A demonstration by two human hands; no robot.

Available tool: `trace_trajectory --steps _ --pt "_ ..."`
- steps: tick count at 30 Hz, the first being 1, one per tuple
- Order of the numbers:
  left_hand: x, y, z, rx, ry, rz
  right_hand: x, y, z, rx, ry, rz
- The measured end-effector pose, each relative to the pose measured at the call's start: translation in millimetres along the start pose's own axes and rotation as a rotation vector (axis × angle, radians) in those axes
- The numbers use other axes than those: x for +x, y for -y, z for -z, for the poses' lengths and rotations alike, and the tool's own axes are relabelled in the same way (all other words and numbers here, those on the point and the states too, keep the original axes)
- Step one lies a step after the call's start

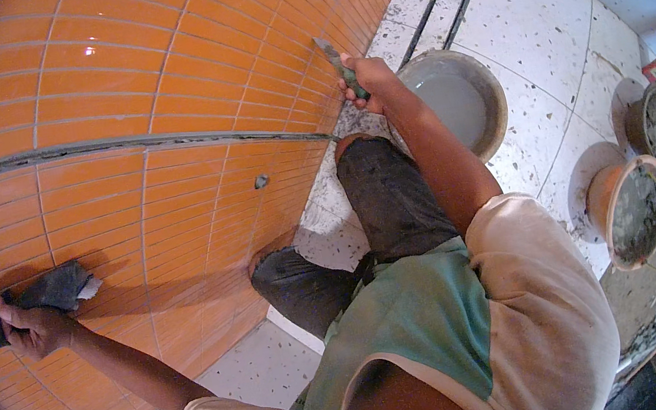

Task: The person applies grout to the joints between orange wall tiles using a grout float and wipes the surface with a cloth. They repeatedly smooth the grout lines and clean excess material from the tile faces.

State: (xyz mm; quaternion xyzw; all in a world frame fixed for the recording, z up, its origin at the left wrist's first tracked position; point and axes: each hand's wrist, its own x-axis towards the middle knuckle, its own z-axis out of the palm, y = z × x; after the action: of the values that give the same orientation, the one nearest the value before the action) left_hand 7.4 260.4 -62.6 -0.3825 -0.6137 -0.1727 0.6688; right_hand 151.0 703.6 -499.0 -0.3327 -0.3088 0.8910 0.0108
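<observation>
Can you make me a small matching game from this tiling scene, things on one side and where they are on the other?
Things:
1. dark rag
2. scraper
3. grey basin
4. orange bucket

Places:
a. on the speckled floor, far right
b. in the left hand
c. on the floor just past the right hand
d. in the right hand, tip on the orange tiles

Pairs: 1-b, 2-d, 3-c, 4-a

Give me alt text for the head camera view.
A person kneels at an orange tiled wall, right hand holding a scraper to it, left hand pressing a dark cloth on it. Buckets stand on the speckled floor.
</observation>
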Motion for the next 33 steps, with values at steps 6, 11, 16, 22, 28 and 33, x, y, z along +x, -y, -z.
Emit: trace_trajectory --steps 6,11,16,22,28,33 --pt "-1.1 8.7 2.1 0.059 -0.031 0.023 -9.6 19.5 -4.9 0.066 0.149 0.006" --pt "-1.0 0.6 2.2 0.163 0.001 0.067 -32.4 44.8 -13.3 0.068 0.294 0.101" --pt "2.0 -8.8 -9.4 -0.059 -0.053 0.060 -7.2 8.1 13.1 0.055 0.070 0.047" --pt "1.2 3.4 -2.3 -0.056 -0.052 0.081 -11.9 16.0 -8.1 -0.001 0.086 0.033" --pt "-4.8 16.8 -7.2 -0.001 -0.062 0.057 -4.0 14.6 16.2 0.052 0.072 0.073" --pt "-0.7 29.6 17.7 -0.097 -0.103 0.297 21.5 15.9 -2.0 0.027 0.083 0.055"
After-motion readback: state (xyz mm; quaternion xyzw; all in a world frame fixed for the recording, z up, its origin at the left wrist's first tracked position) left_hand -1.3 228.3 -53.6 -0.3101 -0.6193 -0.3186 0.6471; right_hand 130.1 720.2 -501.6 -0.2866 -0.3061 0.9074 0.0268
